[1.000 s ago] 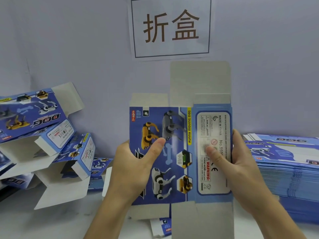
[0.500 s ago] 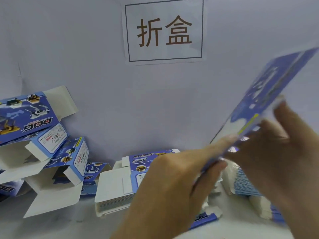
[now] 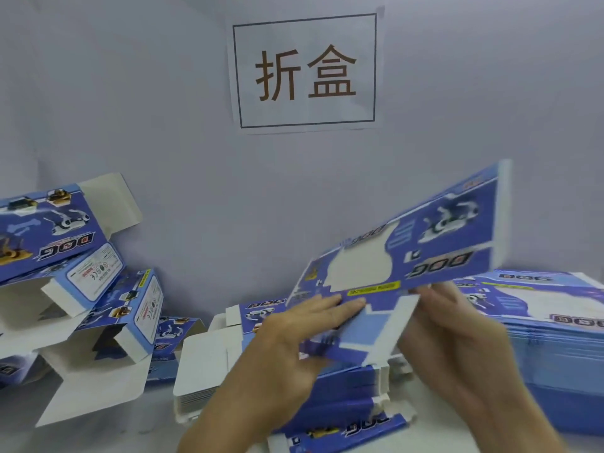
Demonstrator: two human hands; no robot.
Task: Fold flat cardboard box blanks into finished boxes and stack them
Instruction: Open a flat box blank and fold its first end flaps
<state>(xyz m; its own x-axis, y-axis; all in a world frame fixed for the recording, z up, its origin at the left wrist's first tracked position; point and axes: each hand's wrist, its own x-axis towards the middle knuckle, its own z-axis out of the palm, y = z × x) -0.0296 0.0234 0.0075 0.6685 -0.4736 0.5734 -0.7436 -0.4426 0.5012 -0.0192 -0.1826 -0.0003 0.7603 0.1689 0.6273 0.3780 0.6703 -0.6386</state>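
A blue printed box blank (image 3: 421, 253) with a white window cut-out is held in the air, tilted up to the right. My left hand (image 3: 294, 348) grips its lower left edge, fingers lying over the top face and thumb under it. My right hand (image 3: 457, 348) holds the blank's lower edge from the right, fingertips behind the card. A light-blue side flap (image 3: 369, 335) hangs down between the two hands. Folded boxes (image 3: 81, 279) with open flaps are piled at the left.
A tall stack of flat blanks (image 3: 549, 335) sits at the right. A lower stack of blanks (image 3: 209, 371) lies in the middle under my hands, and one more blank (image 3: 346, 433) lies at the front. A paper sign (image 3: 305, 71) hangs on the grey wall.
The blank went from upright and facing me to swung over to the right, and now lies flatter and lower with its window side up. Both hands shifted grip to its lower edge.
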